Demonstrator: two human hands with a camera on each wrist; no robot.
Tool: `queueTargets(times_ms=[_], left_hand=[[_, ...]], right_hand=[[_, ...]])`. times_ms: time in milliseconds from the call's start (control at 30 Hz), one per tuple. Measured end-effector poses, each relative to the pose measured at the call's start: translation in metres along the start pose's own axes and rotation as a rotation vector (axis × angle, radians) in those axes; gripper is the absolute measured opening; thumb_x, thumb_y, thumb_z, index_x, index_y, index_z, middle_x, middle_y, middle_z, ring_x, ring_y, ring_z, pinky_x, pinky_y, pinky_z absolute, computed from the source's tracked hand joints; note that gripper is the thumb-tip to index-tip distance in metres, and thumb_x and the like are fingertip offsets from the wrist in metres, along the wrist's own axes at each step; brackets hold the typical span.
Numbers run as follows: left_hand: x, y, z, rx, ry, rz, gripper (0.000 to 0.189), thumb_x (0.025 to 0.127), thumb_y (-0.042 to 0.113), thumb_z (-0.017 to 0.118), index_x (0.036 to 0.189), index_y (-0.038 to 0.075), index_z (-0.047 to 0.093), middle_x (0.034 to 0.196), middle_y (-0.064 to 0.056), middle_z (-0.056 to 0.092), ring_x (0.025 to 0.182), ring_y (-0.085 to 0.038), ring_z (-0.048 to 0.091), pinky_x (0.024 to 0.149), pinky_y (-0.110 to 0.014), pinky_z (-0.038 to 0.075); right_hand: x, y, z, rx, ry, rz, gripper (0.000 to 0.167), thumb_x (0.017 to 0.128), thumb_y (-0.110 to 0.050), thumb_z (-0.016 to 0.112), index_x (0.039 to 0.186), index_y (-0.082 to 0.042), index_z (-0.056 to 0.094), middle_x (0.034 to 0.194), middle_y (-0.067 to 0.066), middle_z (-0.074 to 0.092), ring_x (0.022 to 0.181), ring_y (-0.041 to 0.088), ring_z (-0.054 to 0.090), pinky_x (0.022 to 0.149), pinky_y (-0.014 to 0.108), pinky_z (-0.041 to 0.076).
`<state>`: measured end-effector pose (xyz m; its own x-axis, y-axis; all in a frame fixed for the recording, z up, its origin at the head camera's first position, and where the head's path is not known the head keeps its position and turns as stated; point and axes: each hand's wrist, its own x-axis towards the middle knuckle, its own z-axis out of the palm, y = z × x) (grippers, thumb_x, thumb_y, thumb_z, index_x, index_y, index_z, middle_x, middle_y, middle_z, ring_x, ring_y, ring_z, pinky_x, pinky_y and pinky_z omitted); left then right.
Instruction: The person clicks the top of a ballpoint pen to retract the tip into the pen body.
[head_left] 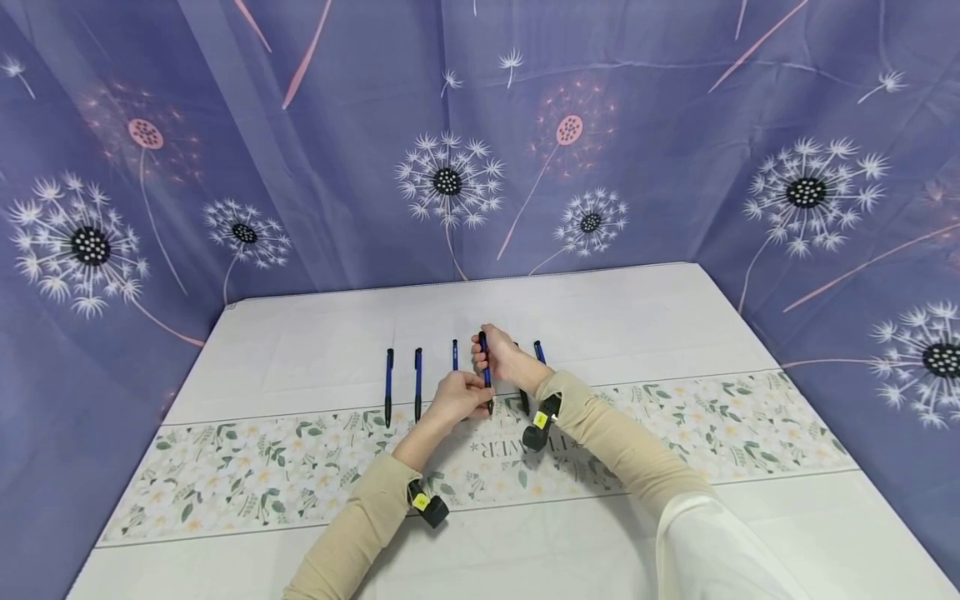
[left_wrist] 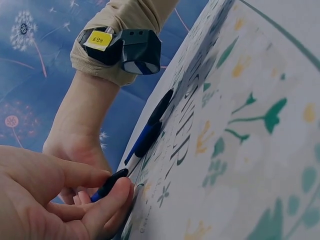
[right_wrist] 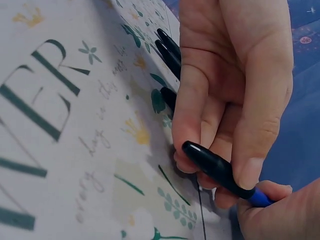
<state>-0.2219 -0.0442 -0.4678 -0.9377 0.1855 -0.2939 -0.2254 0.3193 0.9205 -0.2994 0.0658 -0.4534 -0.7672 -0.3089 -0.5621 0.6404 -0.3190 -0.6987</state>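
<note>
A blue pen with black ends (head_left: 487,372) is held between both hands in the middle of the table, its tip pointing toward the person. My left hand (head_left: 456,400) pinches the black tip section between thumb and fingers, which shows closely in the right wrist view on the pen's black grip (right_wrist: 215,167). Around the upper, clicker end, my right hand (head_left: 501,354) curls its fingers, with the thumb along the barrel. To the left lie similar pens (head_left: 388,387), one of them partly behind the left hand. Two more pens (head_left: 540,351) lie at the right, partly hidden by the right hand and wrist.
Under the hands, a white tablecloth (head_left: 315,350) carries a printed floral band (head_left: 247,475) with lettering. Behind and at both sides hangs a purple dandelion-print curtain (head_left: 360,167). Black wrist cameras (head_left: 431,507) with yellow labels sit on both sleeves, low over the cloth.
</note>
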Motion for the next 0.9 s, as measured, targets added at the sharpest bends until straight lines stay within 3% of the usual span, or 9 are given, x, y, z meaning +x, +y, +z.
queueTargets(times_ms=[233, 433, 600, 767, 900], left_hand=[[0.0022, -0.0008, 0.0, 0.007, 0.018, 0.002, 0.022, 0.09, 0.005, 0.065, 0.107, -0.009, 0.063, 0.094, -0.02, 0.069, 0.06, -0.01, 0.065, 0.063, -0.026, 0.06], [0.0023, -0.0004, -0.0006, 0.026, 0.016, 0.007, 0.018, 0.091, 0.007, 0.065, 0.104, -0.006, 0.063, 0.09, -0.018, 0.07, 0.06, -0.009, 0.065, 0.062, -0.026, 0.06], [0.0033, -0.0005, -0.0004, 0.046, 0.016, 0.017, 0.017, 0.091, 0.007, 0.065, 0.102, -0.005, 0.063, 0.086, -0.016, 0.07, 0.058, -0.009, 0.064, 0.059, -0.025, 0.059], [0.0053, -0.0008, 0.0002, 0.064, 0.02, 0.022, 0.018, 0.091, 0.008, 0.065, 0.104, -0.005, 0.063, 0.081, -0.012, 0.069, 0.055, -0.007, 0.062, 0.055, -0.022, 0.055], [0.0053, -0.0005, 0.0005, 0.07, 0.026, 0.023, 0.021, 0.091, 0.008, 0.065, 0.107, -0.005, 0.062, 0.081, -0.011, 0.068, 0.056, -0.007, 0.062, 0.056, -0.022, 0.056]], right_hand=[[-0.0005, 0.0015, 0.0012, -0.019, 0.026, -0.036, 0.036, 0.106, -0.033, 0.023, 0.085, -0.012, 0.042, 0.061, -0.007, 0.038, 0.05, 0.005, 0.031, 0.045, 0.015, 0.025], [-0.0009, 0.0029, 0.004, -0.115, 0.071, -0.125, 0.036, 0.106, -0.029, 0.024, 0.102, -0.003, 0.049, 0.07, -0.002, 0.048, 0.056, 0.007, 0.043, 0.051, 0.016, 0.035], [0.0013, 0.0025, 0.003, -0.113, 0.063, -0.171, 0.036, 0.106, -0.028, 0.023, 0.105, 0.0, 0.048, 0.075, 0.001, 0.049, 0.061, 0.009, 0.048, 0.056, 0.017, 0.04], [0.0006, 0.0019, 0.0031, -0.134, 0.069, -0.193, 0.041, 0.106, -0.028, 0.024, 0.118, 0.005, 0.046, 0.081, 0.003, 0.052, 0.066, 0.011, 0.053, 0.063, 0.019, 0.044], [-0.0003, 0.0019, 0.0047, -0.162, 0.076, -0.218, 0.037, 0.106, -0.026, 0.026, 0.11, 0.003, 0.048, 0.079, 0.004, 0.052, 0.068, 0.013, 0.051, 0.066, 0.023, 0.042]])
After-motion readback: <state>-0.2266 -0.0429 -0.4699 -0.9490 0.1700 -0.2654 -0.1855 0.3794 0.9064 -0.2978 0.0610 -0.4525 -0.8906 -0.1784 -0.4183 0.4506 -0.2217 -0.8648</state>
